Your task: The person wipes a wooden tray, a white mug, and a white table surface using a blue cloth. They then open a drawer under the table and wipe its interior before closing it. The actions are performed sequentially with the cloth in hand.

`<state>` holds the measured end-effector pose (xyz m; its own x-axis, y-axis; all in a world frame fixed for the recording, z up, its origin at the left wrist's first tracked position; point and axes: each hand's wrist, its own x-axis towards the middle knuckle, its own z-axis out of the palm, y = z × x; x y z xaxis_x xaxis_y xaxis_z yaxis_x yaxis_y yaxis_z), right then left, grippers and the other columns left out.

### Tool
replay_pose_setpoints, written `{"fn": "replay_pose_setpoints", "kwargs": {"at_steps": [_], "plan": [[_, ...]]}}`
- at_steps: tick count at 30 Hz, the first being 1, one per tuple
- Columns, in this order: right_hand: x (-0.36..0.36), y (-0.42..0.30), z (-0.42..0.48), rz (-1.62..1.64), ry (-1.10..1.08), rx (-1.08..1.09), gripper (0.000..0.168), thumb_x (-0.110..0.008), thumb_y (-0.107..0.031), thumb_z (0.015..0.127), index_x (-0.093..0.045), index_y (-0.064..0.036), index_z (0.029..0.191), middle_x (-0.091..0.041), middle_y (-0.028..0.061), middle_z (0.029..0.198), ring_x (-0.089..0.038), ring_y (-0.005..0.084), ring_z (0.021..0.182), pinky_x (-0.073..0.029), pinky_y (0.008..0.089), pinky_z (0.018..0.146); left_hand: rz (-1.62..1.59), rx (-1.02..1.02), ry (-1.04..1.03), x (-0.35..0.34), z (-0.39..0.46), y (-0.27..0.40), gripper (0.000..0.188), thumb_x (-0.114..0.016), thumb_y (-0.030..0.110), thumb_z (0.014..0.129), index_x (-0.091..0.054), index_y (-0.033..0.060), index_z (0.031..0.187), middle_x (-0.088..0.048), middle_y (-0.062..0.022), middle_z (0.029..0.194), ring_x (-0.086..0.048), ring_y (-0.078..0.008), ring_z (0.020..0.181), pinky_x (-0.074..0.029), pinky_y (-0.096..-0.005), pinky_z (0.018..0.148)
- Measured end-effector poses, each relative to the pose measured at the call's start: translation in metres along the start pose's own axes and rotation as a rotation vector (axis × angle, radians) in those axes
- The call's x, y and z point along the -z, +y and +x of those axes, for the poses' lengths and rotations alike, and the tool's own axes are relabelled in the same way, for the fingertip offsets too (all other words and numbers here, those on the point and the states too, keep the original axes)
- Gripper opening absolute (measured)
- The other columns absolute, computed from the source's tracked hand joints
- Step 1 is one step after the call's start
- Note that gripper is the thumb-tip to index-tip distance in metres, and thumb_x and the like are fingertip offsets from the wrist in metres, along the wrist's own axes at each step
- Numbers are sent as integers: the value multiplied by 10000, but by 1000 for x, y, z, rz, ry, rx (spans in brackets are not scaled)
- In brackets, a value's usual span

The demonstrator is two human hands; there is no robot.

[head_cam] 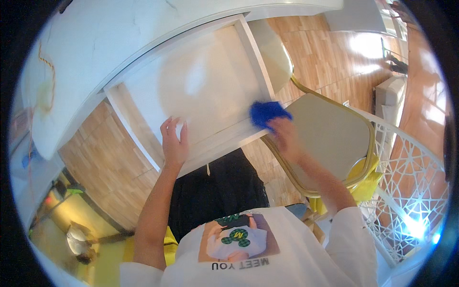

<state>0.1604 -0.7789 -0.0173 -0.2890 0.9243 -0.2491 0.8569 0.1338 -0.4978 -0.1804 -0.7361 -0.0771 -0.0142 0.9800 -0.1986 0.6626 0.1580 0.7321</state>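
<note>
A pulled-out white drawer [211, 86] lies before me under a white marble-patterned tabletop [107, 39]. Nothing is seen lying inside the drawer. My right hand [285, 138] holds a blue cloth [269, 114] against the drawer's front right corner, the cloth bunched over the rim. My left hand [175, 138] is at the front left part of the drawer, its fingers bent and apart over the inside, holding nothing. Whether its palm rests on the front wall cannot be told.
Chairs with beige seats and gold frames [328, 136] stand right of the drawer, one close to its corner. Beyond them is a white lattice panel [408, 161]. A twisted cord [53, 75] lies on the tabletop at left. A person [77, 240] is at the lower left.
</note>
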Motion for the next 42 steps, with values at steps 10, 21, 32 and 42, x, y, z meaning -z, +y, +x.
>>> {"fn": "replay_pose_setpoints", "kwargs": {"at_steps": [10,21,32,42], "plan": [[-71,-124,40,-35,-6,110,145,-548,-101,696,-535,-60,835,-501,106,887,-466,314,874,-366,438,731,-152,47,248,42,18,-10,305,-451,191,908,-443,36,1170,-450,-142,1059,-544,-202,822,-438,-293,712],[21,-112,130,237,314,-55,161,-510,-146,850,-494,12,828,-527,174,756,-525,336,707,-422,415,639,22,117,452,81,-5,-31,365,-463,235,896,-425,-10,1165,-451,-180,1118,-464,-290,1003,-377,-373,851],[-118,-89,148,-122,19,-309,265,-482,-169,814,-473,29,990,-475,241,1006,-469,377,901,-382,486,815,-27,331,444,70,-34,-58,511,-460,294,891,-312,-43,1246,-381,-240,1167,-380,-348,1089,-317,-403,927],[-87,-152,139,70,-177,132,204,-568,-142,753,-508,-4,890,-502,204,890,-456,368,866,-372,451,780,-157,327,406,46,-55,-71,440,-473,242,888,-355,-52,1192,-396,-237,1139,-434,-340,1033,-352,-388,895]]}}
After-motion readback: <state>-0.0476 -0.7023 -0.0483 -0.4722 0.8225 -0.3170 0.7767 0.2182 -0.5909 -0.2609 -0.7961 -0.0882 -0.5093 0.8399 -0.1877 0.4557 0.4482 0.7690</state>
